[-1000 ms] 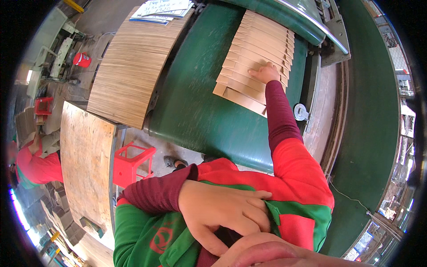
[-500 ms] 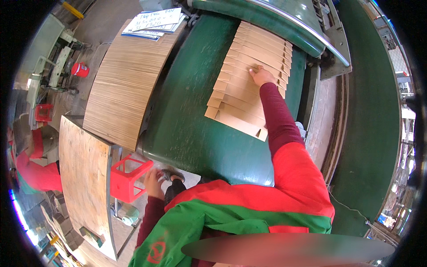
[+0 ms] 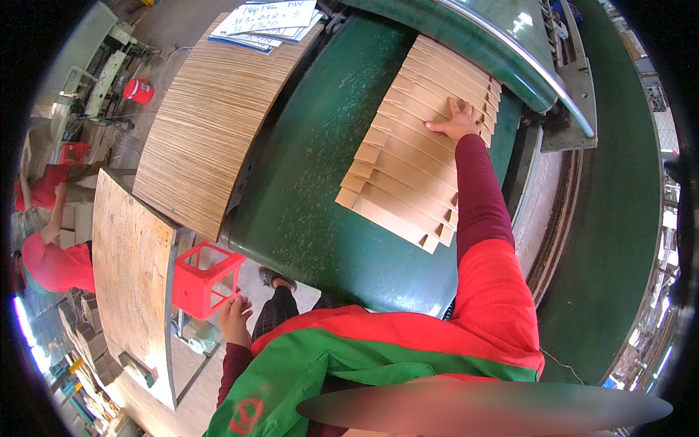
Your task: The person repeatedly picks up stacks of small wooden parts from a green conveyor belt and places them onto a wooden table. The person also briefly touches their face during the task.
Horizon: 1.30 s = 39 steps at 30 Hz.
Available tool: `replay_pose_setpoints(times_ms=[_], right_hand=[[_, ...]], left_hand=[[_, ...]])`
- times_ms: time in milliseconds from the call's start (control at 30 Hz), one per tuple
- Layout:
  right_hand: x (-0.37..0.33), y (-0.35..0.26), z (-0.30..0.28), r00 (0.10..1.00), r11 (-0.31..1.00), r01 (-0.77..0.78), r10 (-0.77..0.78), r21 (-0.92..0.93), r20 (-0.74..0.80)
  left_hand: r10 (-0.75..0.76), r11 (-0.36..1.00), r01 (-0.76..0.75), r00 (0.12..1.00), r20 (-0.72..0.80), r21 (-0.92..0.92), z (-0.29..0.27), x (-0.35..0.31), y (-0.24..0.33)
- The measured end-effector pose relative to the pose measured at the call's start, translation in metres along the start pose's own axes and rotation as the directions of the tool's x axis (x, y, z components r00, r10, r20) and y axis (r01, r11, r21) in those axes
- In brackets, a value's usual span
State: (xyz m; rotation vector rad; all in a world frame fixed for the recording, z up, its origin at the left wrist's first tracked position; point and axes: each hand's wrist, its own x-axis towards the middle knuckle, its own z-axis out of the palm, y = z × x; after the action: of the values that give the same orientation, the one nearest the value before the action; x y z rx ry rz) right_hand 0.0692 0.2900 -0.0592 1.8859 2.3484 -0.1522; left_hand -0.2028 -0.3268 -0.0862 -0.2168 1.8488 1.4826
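A row of flat, folded brown cardboard boxes [image 3: 408,171] lies overlapped like shingles on the green conveyor belt [image 3: 291,160]. My right arm reaches far forward over them. Spread fingers and thumb of my right hand [image 3: 457,122] rest on top of the upper middle of the row. Low at my left side hangs my left hand [image 3: 234,319], its fingers loosely bent beside a red plastic stool [image 3: 193,288]; whether anything is between them is too small to make out. The far end of the cardboard row meets a large green roller [image 3: 502,58].
Left of the belt stands a ribbed wooden table [image 3: 207,109] with papers [image 3: 266,22] at its far end. A plain wooden board [image 3: 135,277] stands nearer. Two people in red work at far left, near a red bucket [image 3: 138,91]. A metal bar [image 3: 520,65] runs along the roller.
The view has shifted a little. My right hand has stayed on the cardboard, its fingers now spread wider. My left hand has moved slightly down, near the stool.
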Motion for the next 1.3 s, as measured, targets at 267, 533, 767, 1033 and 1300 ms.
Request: replay_pose_setpoints(times_ms=[267,533,767,1033,1300], right_hand=[[-0.019,-0.003,0.022,1.000,0.999,0.012,-0.011,0.042,-0.011],[-0.046,-0.011,0.037,1.000,0.995,-0.025,0.026,0.092,-0.010],[-0.059,-0.015,0.047,0.996,0.990,-0.065,0.057,0.129,0.067],[-0.062,-0.013,0.026,0.973,0.977,-0.120,0.080,0.178,0.216],[-0.039,-0.006,-0.049,0.973,0.999,0.040,-0.045,0.028,0.227]], left_hand=[[-0.106,0.976,0.080,0.987,0.118,0.205,0.010,-0.001,0.016],[-0.705,0.707,0.623,0.587,0.397,0.335,0.044,0.038,-0.030],[-0.733,0.623,0.755,0.473,0.488,0.203,0.186,0.072,-0.094],[-0.310,0.711,0.703,0.314,0.897,-0.001,0.244,0.046,-0.035],[-0.356,0.786,0.600,0.248,0.901,0.145,0.334,-0.009,0.056]])
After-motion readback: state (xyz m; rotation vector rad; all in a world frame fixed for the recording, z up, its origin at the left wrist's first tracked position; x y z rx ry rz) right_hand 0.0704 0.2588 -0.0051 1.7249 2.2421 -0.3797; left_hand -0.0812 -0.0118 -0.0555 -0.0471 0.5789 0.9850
